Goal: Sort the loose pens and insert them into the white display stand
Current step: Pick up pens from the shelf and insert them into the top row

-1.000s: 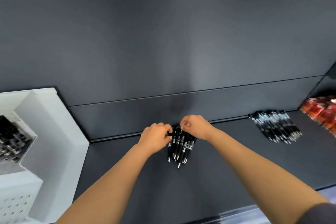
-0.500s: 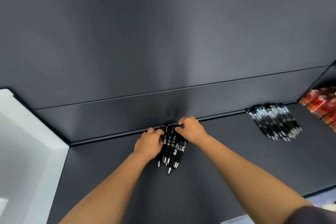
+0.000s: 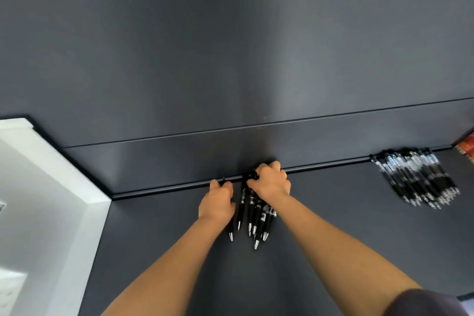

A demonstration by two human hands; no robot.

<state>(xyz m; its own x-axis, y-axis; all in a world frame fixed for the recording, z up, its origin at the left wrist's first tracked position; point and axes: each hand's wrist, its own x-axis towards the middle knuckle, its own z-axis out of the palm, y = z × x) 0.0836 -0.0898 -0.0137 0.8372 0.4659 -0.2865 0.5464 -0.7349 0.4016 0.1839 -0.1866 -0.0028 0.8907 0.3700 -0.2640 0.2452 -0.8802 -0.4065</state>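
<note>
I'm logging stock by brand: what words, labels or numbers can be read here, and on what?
None is legible.
On the bunch of black pens, centre: white barrel labels, too small to read.
On the pen pile, right: pale markings, blurred.
On the red packets, far right: print blurred.

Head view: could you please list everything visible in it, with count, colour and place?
shelf: one, dark grey, across the bottom
back panel: one, dark grey, behind the shelf
held pens: several, black with silver tips, mid-shelf
pen pile: one heap, black and clear, right, against the back panel
display stand: one, white, left edge
packets: count unclear, red, far right edge
left hand: grips the held pens' left side
right hand: fingers curled round their upper ends
</note>
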